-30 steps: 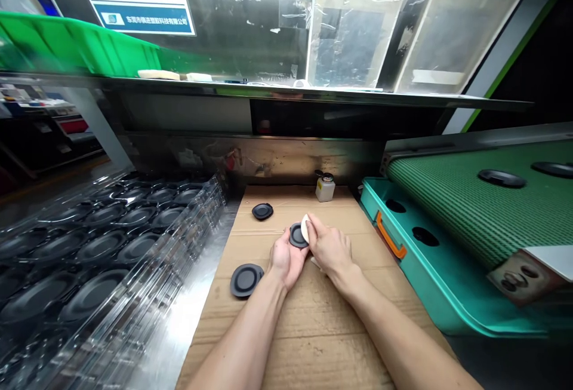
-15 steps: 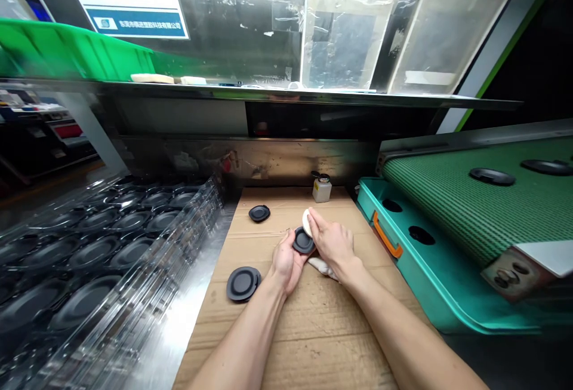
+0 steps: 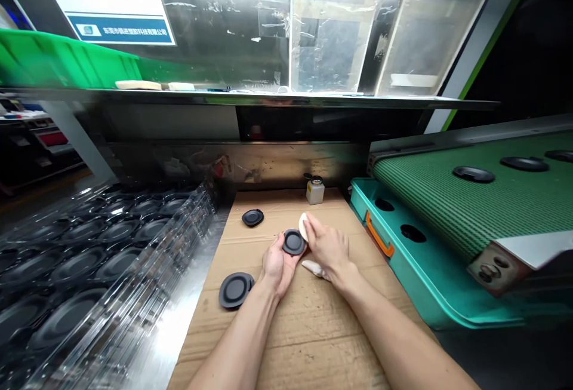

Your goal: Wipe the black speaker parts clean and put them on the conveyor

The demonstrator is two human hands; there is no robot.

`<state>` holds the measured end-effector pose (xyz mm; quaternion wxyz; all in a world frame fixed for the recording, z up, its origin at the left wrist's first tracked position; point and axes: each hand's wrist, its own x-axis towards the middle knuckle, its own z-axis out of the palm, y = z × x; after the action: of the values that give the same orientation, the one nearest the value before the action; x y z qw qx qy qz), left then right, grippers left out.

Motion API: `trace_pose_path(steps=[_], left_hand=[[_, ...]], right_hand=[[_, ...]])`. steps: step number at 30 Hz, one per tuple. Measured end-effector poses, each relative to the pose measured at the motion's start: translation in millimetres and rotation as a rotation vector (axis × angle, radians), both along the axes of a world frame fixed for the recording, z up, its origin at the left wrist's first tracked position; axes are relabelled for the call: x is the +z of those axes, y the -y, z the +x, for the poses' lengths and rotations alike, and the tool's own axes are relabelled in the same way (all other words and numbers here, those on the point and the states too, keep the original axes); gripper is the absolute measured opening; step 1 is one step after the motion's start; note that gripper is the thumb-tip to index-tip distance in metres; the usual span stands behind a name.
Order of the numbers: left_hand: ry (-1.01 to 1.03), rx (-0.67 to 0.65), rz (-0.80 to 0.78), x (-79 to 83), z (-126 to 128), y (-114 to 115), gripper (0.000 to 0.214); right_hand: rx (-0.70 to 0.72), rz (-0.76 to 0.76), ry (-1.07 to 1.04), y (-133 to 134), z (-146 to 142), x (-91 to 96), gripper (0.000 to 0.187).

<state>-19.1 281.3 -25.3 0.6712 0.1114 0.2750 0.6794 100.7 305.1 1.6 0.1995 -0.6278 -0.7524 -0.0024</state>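
My left hand [image 3: 278,269] cups a round black disc with a rubbery rim [image 3: 294,242] on its palm and fingers. My right hand [image 3: 328,249] pinches a white cloth [image 3: 303,226] against the disc's far edge. A fold of the cloth [image 3: 314,269] trails out below my right hand. Two similar black discs lie on the brown cardboard sheet [image 3: 304,342]: one [image 3: 236,290] left of my left hand, and a smaller-looking one [image 3: 253,217] further away. A small white bottle with a black pump top [image 3: 315,192] stands at the sheet's far end.
Left of the cardboard, a steel surface carries stacked clear plastic trays [image 3: 111,258] holding black discs. To the right are a teal tray with an orange handle [image 3: 379,235] and a green conveyor belt [image 3: 447,211] carrying black discs. A green bin [image 3: 58,61] sits on a high shelf.
The whole scene has slid left in the picture as the view turned. A fold of white cloth now shows below my right hand. My hands stay together on the disc.
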Motion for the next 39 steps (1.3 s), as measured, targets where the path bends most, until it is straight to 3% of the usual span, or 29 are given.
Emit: trace_pose_path(steps=[3, 7, 11, 17, 22, 26, 29, 35, 39], left_hand=[[-0.001, -0.028, -0.010, 1.0, -3, 0, 0.026], [0.051, 0.003, -0.043, 3.2, -7, -2, 0.026], [0.040, -0.013, -0.007, 2.7, -6, -3, 0.029], [-0.111, -0.009, 0.070, 0.8, 3, 0, 0.020], [-0.119, -0.011, 0.060, 2.3, 5, 3, 0.018], [-0.155, -0.018, 0.064, 2.7, 5, 4, 0.018], [-0.139, 0.000, 0.086, 1.8, 5, 2, 0.020], [-0.100, 0.028, 0.056, 1.0, 4, 1, 0.017], [-0.114, -0.013, 0.086, 1.1, 5, 2, 0.018]], right_hand=[[-0.001, 0.031, -0.184, -4, 12, 0.1, 0.043], [0.122, 0.035, -0.455, 1, 14, -0.5, 0.041], [0.318, -0.151, -0.616, 2, 9, -4.4, 0.040], [0.415, -0.335, -0.868, -1, 3, -12.6, 0.034], [0.474, -0.494, -0.721, -6, 18, -6.5, 0.031], [0.353, -0.309, -0.536, -11, 29, -0.7, 0.027], [0.331, -0.149, -0.544, -5, 21, -0.8, 0.028], [0.463, -0.398, -0.511, -5, 21, -0.1, 0.030], [0.280, -0.125, -0.491, -11, 30, 7.4, 0.032]])
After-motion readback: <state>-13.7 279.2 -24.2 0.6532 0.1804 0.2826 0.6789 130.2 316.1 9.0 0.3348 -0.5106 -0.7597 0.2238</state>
